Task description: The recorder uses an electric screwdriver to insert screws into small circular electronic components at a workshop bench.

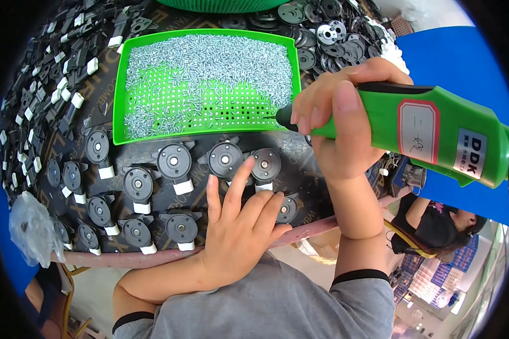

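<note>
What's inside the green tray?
Small silver screws, thickest along the far side of the tray; perforated floor shows toward the near edge. Hidden: floor under the pile, and part of the near right corner, behind the green driver.

I count one left hand (240,229), one right hand (345,133), one power screwdriver (447,127) with two labels (418,131), one green tray (120,101), one green basket (226,5) and one plastic bag (34,229). There are thirteen laid-out black discs (174,161) (a dark sliver beside the right hand is too hidden to judge). Two other people (432,226) show in part. Screws (209,56), heaped discs (348,51) and white-tipped black parts (68,90) are too many to count.
</note>
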The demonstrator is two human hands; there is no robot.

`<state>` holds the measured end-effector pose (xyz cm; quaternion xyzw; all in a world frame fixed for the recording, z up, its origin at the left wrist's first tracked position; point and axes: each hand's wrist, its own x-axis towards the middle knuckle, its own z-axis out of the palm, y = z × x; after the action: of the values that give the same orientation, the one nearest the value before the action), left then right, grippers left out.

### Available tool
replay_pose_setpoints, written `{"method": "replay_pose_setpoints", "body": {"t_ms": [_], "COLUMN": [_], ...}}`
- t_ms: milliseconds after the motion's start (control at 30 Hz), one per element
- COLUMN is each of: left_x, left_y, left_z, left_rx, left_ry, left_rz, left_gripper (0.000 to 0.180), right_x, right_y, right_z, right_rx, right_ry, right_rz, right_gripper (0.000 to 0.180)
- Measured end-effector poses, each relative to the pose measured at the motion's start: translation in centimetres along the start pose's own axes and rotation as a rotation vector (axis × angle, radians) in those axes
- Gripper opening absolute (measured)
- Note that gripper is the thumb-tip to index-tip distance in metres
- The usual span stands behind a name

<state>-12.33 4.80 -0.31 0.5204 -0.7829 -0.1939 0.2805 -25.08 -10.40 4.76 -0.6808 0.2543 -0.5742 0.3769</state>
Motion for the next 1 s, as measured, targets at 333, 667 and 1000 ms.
{"method": "replay_pose_setpoints", "body": {"t_ms": [333, 667, 1000], "left_x": [0.0, 0.6, 0.5], "left_y": [-0.4, -0.4, -0.3], "left_z": [0.1, 0.1, 0.0], "left_rx": [-0.066, -0.082, -0.082], "left_ry": [0.005, 0.072, 0.067], "left_rz": [-0.017, 0.018, 0.02], "left_gripper": [0.049, 0.047, 0.046], "right_x": [-0.8, -7.0, -7.9], "right_y": [-2.4, -11.1, -9.6], "right_z": [-2.1, -0.8, -1.5], "right_rx": [-0.281, 0.061, 0.05], "right_ry": [-0.136, -0.179, -0.291], "right_rz": [-0.208, 0.007, 0.004], "right_gripper": [0.026, 0.027, 0.025]}}
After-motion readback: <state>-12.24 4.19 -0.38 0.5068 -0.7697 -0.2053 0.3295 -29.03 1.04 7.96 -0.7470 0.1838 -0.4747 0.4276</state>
